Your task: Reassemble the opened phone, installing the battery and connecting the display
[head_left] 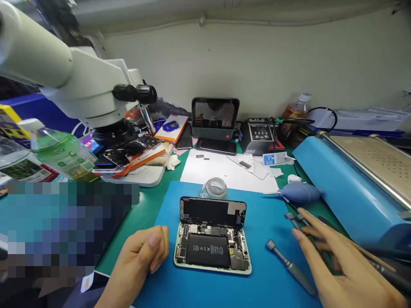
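An opened smartphone lies on the blue mat, its battery and inner boards exposed. Its screen is tilted up along the far edge and leans near a small glass jar. My left hand rests curled in a fist just left of the phone, with nothing showing in it. Over the tools at the right, my right hand has its fingers apart, thumb and forefinger on either side of a metal-tipped tool. A grey-handled screwdriver-like tool lies between phone and right hand.
A microscope overhangs the left side, near bottles and stacked phones. Behind the mat lie white paper with small parts, a display device and a control box. A blue air blower and a blue machine stand right.
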Action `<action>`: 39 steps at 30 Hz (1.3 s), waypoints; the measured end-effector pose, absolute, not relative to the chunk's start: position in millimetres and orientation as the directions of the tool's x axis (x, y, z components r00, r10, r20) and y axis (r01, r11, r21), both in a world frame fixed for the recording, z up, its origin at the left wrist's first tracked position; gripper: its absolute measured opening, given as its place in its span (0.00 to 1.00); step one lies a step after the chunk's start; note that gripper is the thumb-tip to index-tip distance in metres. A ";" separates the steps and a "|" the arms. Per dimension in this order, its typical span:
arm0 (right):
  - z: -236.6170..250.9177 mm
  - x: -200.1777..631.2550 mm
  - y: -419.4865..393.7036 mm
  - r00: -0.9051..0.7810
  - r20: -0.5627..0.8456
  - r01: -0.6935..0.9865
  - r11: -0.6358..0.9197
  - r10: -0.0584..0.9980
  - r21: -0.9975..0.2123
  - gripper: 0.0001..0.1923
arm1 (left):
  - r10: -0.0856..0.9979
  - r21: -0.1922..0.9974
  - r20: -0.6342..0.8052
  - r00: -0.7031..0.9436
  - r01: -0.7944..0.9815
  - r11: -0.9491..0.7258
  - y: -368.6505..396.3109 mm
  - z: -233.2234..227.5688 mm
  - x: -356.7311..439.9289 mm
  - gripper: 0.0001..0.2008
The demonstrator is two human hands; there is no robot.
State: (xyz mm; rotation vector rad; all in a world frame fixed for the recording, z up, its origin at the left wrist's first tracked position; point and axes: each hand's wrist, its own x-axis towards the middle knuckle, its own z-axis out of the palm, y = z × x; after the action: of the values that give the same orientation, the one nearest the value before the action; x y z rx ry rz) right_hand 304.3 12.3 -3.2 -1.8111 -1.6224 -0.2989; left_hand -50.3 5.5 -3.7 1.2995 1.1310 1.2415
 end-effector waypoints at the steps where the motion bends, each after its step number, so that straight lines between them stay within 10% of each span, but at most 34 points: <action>1: -11.6 314.1 14.8 0.113 0.575 0.977 0.015 0.810 -0.213 0.27 | 0.994 0.994 0.106 0.006 -0.007 -0.106 4.0 0.7 -51.4 0.33; 6: -39.9 331.7 22.5 -0.109 0.613 0.982 0.181 0.783 -0.056 0.25 | 0.990 0.941 0.129 -0.049 0.321 -0.106 16.0 52.1 -69.1 0.27; 8: -40.2 330.1 23.5 -0.169 0.634 0.976 0.218 0.754 0.002 0.25 | 0.973 0.691 0.213 0.094 0.689 -0.217 41.5 74.1 -71.4 0.23; 12: -28.9 323.3 22.7 -0.370 0.662 0.929 0.283 0.653 0.240 0.35 | 0.947 0.487 0.226 0.228 0.815 -0.313 126.1 85.1 -55.4 0.11; 20: -16.5 313.7 17.0 -0.243 0.708 0.966 0.233 0.662 0.114 0.26 | 0.933 0.223 0.149 0.329 0.908 -0.356 237.6 44.5 -18.4 0.18; 39: -17.0 315.3 15.8 -0.212 0.703 0.969 0.237 0.679 0.063 0.24 | 0.881 0.109 0.124 0.457 0.876 -0.470 248.5 28.0 -25.3 0.17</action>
State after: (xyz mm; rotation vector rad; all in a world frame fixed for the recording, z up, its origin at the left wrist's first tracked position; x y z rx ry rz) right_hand 315.3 15.8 -17.0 -1.5032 -1.9676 -0.6914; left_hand -25.3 248.5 28.0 2.6557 1.6017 0.2536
